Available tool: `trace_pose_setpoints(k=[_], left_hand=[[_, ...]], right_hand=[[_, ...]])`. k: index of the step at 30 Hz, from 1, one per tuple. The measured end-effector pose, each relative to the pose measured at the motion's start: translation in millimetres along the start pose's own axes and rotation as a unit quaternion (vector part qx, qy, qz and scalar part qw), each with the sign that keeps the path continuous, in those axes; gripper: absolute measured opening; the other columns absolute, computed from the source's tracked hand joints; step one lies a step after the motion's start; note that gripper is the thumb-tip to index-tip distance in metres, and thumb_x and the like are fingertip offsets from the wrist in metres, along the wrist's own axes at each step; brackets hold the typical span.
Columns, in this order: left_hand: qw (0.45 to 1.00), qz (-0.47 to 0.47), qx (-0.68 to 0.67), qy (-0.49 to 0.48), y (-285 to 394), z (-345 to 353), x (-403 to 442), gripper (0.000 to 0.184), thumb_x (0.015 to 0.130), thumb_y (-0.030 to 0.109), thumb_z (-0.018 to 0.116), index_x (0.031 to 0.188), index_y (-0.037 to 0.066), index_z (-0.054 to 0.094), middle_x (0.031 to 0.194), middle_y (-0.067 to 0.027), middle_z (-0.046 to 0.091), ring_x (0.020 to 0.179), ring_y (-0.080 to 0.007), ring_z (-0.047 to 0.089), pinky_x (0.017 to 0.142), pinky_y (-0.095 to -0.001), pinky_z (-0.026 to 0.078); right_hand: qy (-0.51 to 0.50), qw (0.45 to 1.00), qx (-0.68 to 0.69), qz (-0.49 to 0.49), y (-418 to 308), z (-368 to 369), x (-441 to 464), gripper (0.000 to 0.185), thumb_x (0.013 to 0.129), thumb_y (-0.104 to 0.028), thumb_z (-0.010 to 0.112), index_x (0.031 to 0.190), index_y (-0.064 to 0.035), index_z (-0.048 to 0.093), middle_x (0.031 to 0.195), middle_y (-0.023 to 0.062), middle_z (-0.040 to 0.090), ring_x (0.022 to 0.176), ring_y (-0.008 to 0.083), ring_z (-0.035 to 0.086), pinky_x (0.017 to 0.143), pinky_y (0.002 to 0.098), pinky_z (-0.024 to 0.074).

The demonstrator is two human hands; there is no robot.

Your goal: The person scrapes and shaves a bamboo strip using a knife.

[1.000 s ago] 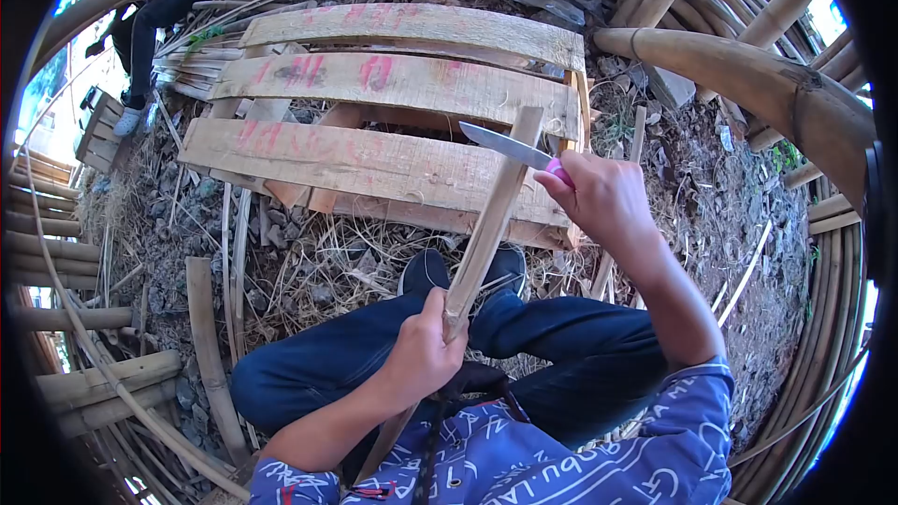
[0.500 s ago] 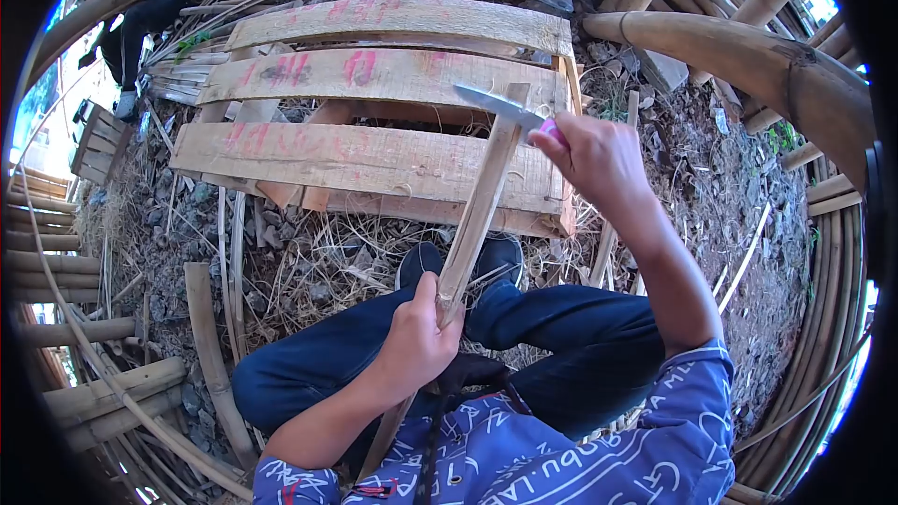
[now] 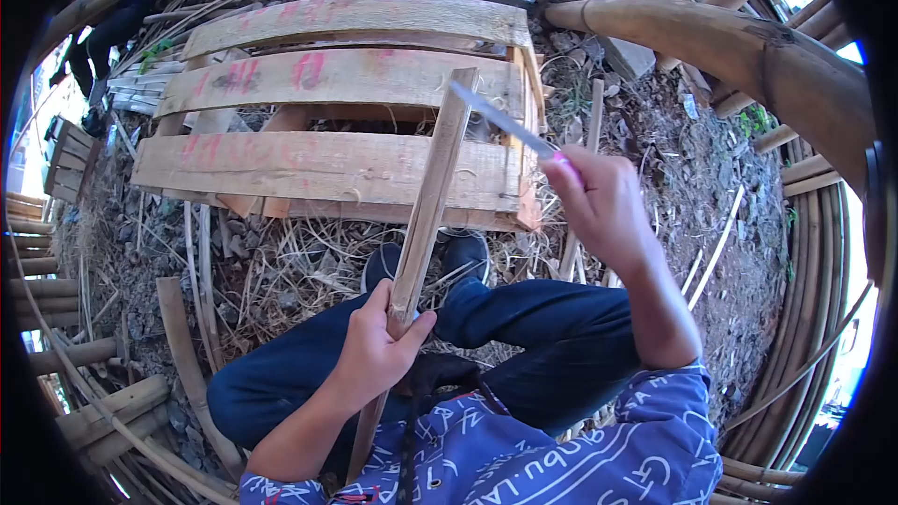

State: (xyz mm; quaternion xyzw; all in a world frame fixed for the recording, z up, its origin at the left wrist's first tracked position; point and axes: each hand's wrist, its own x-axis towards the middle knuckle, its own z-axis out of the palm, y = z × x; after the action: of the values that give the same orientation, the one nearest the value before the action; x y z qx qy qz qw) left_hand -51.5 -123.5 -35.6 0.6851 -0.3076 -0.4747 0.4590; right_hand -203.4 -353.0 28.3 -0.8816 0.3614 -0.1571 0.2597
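Observation:
A long bamboo strip (image 3: 432, 182) slants up from my lap across the front of a slatted wooden crate. My left hand (image 3: 381, 344) is closed around the strip's lower part. In my right hand (image 3: 603, 206) is a knife (image 3: 505, 122) with a pink handle, its blade pointing up and left. The blade's tip is close to the strip's upper end; whether it touches I cannot tell. The wooden crate (image 3: 327, 164), marked in red, stands on the ground beyond my shoes.
Thick bamboo poles (image 3: 711, 37) cross the upper right, and more poles (image 3: 814, 318) line the right side. A bamboo piece (image 3: 192, 365) lies by my left leg. Shavings (image 3: 309, 262) litter the ground. Another person (image 3: 103, 33) is at the upper left.
The knife has swung off the strip's face to its right edge, its blade now steeper. The view has shifted, so the crate appears further left. Both grips stay the same.

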Motion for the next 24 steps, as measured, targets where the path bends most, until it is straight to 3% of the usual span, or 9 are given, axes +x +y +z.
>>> trace_pose_setpoints(k=[1, 3, 5, 8, 11, 15, 22, 24], left_hand=[[0.999, -0.041, -0.022, -0.020, 5, 2, 0, 0.019, 0.086, 0.009, 0.065, 0.094, 0.000, 0.050, 0.064, -0.0006, 0.056, 0.057, -0.0057, 0.054, 0.048, -0.0252, 0.042], [0.995, -0.078, -0.048, -0.035, 12, 8, -2, 0.018, 0.087, 0.009, 0.065, 0.096, 0.000, 0.051, 0.065, 0.0018, 0.054, 0.060, -0.0020, 0.049, 0.049, -0.0220, 0.038], [0.999, 0.032, -0.015, -0.007, 5, 13, 0, 0.018, 0.087, 0.008, 0.065, 0.096, 0.000, 0.052, 0.067, 0.0017, 0.053, 0.063, -0.0006, 0.045, 0.050, -0.0205, 0.036], [0.999, 0.050, 0.000, -0.002, 5, 15, 2, 0.018, 0.087, 0.008, 0.065, 0.095, 0.000, 0.051, 0.068, 0.0009, 0.054, 0.064, -0.0011, 0.045, 0.051, -0.0209, 0.037], [0.999, 0.038, -0.016, -0.011, 3, 16, 0, 0.018, 0.087, 0.008, 0.065, 0.094, 0.000, 0.051, 0.066, 0.0001, 0.053, 0.062, -0.0025, 0.045, 0.051, -0.0227, 0.038], [0.997, 0.064, 0.034, 0.003, 6, 17, -2, 0.020, 0.087, 0.010, 0.065, 0.094, 0.000, 0.049, 0.064, -0.0018, 0.053, 0.061, -0.0030, 0.046, 0.050, -0.0239, 0.038], [0.998, 0.045, 0.054, -0.003, 6, 15, -5, 0.019, 0.088, 0.009, 0.062, 0.096, -0.001, 0.047, 0.061, -0.0066, 0.053, 0.058, -0.0053, 0.050, 0.050, -0.0260, 0.041], [0.999, 0.030, 0.041, -0.013, 5, 16, -7, 0.017, 0.088, 0.005, 0.060, 0.099, 0.000, 0.048, 0.064, 0.0030, 0.045, 0.059, -0.0010, 0.041, 0.049, -0.0208, 0.034]], right_hand=[[-0.005, 1.000, 0.009, -0.013, -7, 0, -2, 0.032, 0.090, -0.033, 0.059, 0.075, -0.0055, 0.064, 0.056, 0.0142, 0.057, 0.053, 0.0316, 0.060, 0.052, 0.0411, 0.0448], [-0.017, 0.998, 0.017, -0.056, -18, 2, -8, 0.030, 0.089, -0.033, 0.060, 0.076, -0.0065, 0.064, 0.058, 0.0145, 0.058, 0.055, 0.0328, 0.060, 0.052, 0.0419, 0.0462], [-0.021, 0.996, 0.017, -0.085, -18, 7, -11, 0.032, 0.088, -0.035, 0.060, 0.074, -0.0070, 0.063, 0.059, 0.0135, 0.059, 0.055, 0.0333, 0.061, 0.051, 0.0423, 0.0468], [-0.044, 0.987, -0.023, -0.150, -17, 14, -14, 0.037, 0.088, -0.039, 0.060, 0.069, -0.0071, 0.058, 0.059, 0.0125, 0.059, 0.056, 0.0334, 0.061, 0.050, 0.0431, 0.0464], [-0.031, 0.986, -0.023, -0.162, -14, 18, -13, 0.037, 0.087, -0.036, 0.062, 0.069, -0.0051, 0.055, 0.057, 0.0140, 0.052, 0.052, 0.0356, 0.055, 0.050, 0.0415, 0.0432], [-0.042, 0.989, -0.069, -0.123, -10, 21, -8, 0.038, 0.088, -0.038, 0.060, 0.068, -0.0062, 0.055, 0.056, 0.0130, 0.052, 0.053, 0.0351, 0.056, 0.049, 0.0418, 0.0431], [-0.040, 0.980, -0.120, -0.153, -10, 25, -4, 0.041, 0.090, -0.043, 0.056, 0.069, -0.0084, 0.056, 0.057, 0.0098, 0.056, 0.052, 0.0313, 0.058, 0.049, 0.0411, 0.0447], [-0.008, 0.981, -0.128, -0.149, -5, 26, 0, 0.043, 0.091, -0.046, 0.053, 0.070, -0.0097, 0.059, 0.056, 0.0081, 0.057, 0.052, 0.0291, 0.060, 0.048, 0.0403, 0.0455]])
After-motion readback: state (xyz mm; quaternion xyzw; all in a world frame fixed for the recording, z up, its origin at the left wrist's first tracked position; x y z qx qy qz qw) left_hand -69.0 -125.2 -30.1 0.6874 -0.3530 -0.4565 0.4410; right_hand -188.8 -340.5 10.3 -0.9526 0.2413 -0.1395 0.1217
